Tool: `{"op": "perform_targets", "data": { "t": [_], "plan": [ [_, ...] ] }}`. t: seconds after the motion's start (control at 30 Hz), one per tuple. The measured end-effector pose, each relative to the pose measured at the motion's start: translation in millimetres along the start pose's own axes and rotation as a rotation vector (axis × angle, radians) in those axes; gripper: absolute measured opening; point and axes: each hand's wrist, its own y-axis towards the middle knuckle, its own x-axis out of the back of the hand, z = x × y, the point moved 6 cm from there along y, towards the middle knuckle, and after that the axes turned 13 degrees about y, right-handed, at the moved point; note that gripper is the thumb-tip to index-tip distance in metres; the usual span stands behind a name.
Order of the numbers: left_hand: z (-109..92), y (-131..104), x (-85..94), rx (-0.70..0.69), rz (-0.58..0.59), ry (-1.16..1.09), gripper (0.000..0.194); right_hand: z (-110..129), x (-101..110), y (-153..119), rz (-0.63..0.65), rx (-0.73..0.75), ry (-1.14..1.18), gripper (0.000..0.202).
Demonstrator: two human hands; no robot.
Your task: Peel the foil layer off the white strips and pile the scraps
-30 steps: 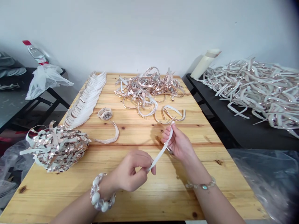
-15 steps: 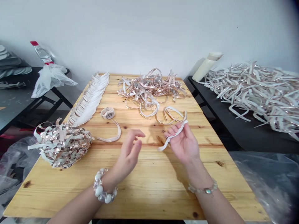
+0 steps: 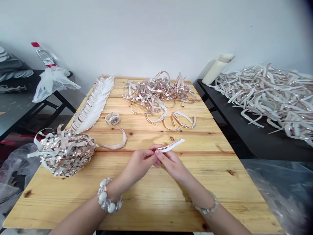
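Note:
My right hand (image 3: 172,163) pinches a narrow white strip (image 3: 172,146) with a rose-gold side, its free end pointing up to the right. My left hand (image 3: 144,160) meets it at the strip's near end, thumb and fingers closed there; the end itself is hidden between the fingertips. Beyond the hands lie a few loose curved strips (image 3: 183,114) and a tangled pile of rose-gold and white strips (image 3: 158,91). Left of them, a curved bundle of strips (image 3: 119,142) rests on the wooden table (image 3: 156,202), near a small beige roll (image 3: 112,118).
A long row of overlapping white strips (image 3: 94,104) runs along the table's left side, behind a shiny strip bundle (image 3: 67,151). At right, a black table (image 3: 234,119) bears a big strip heap (image 3: 271,94) and a cream roll (image 3: 216,70). A bottle (image 3: 44,55) stands at left.
My right hand has moved left and turned over, bringing the strip toward the middle. My left hand, apart from it before, has come in and closed at the strip's near end.

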Motion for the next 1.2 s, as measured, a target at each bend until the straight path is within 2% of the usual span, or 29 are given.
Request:
{"op": "perform_targets", "data": {
  "t": [0.13,0.27,0.5,0.7,0.83,0.97,1.1,1.2],
  "plan": [
    [1.3,-0.6,-2.4,-0.06,0.008,-0.094,0.028,-4.2,3.7,-0.1,-0.069,0.005,0.084,0.03],
    [2.7,-0.9,-6.6,-0.101,0.034,-0.132,0.027,-10.3,4.4,0.1,-0.126,-0.078,0.282,0.032],
    [-8.2,-1.9,-13.5,-0.214,0.092,-0.244,0.022,-13.4,5.3,1.2,-0.24,-0.171,0.469,0.035],
    [-17.8,-13.0,-15.8,-0.381,0.079,0.013,0.017,-11.6,6.4,0.7,-0.244,-0.194,0.49,0.036],
    [-21.3,-19.1,-17.3,-0.437,0.05,0.25,0.017,-10.6,6.1,-1.5,-0.258,-0.213,0.53,0.034],
    [-27.0,-24.3,-20.6,-0.523,0.052,0.398,0.016,-10.3,6.5,-2.6,-0.277,-0.239,0.555,0.034],
    [-35.9,-41.4,-38.9,-0.735,0.13,0.479,0.017,-8.0,19.6,3.6,-0.35,-0.207,0.54,0.033],
    [-38.6,-55.8,-54.5,-0.892,0.125,0.604,0.01,-6.1,30.7,10.5,-0.385,-0.166,0.49,0.034]
  ]
}}
